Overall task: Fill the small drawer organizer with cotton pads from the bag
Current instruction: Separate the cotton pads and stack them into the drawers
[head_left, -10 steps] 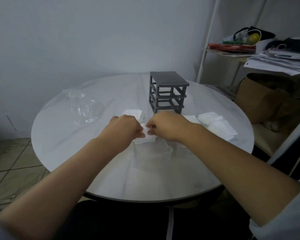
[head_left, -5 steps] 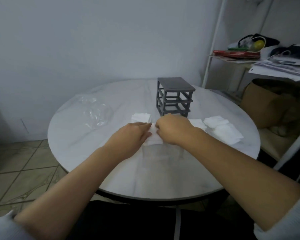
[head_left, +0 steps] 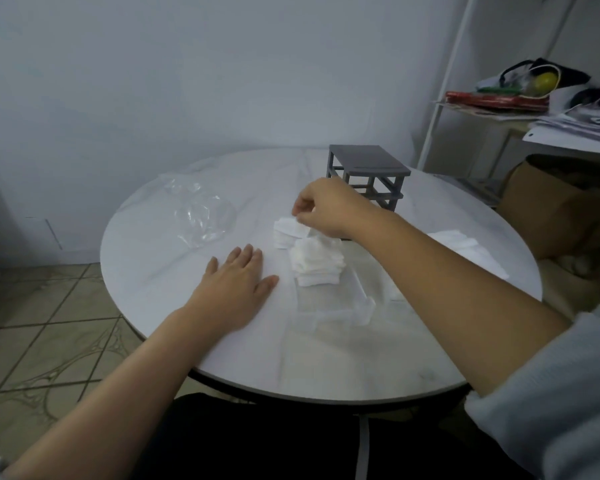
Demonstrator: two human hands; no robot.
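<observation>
Palm down, the left hand (head_left: pixel 238 284) is lying flat on the round white table (head_left: pixel 326 368) just left of the clear drawer (head_left: pixel 343 310). Its fingers are reaching out straight and slightly spread, the thumb is pointing toward the drawer's near left corner, and it is holding nothing. The right hand (head_left: pixel 326 207) is hovering over the far end of the clear drawer with its fingers curled, and its thumb and forefinger are pinching the edge of the top pad (head_left: pixel 293 224) of a small pile of cotton pads (head_left: pixel 288 237) lying on the table just beyond the drawer's far left corner. Inside the clear drawer, at its far end, a taller stack of cotton pads (head_left: pixel 317 265) is sitting slightly askew and rising above the drawer's walls, while the near half of the drawer is showing bare. The grey drawer frame (head_left: pixel 368 174) is standing upright just beyond the clear drawer, partly hidden behind the right wrist. The crumpled clear bag (head_left: pixel 201 216) is lying flat, well to the left of the drawer and further back. More loose pads (head_left: pixel 465 244) are spreading over the table to the right of the drawer, behind the right forearm.
</observation>
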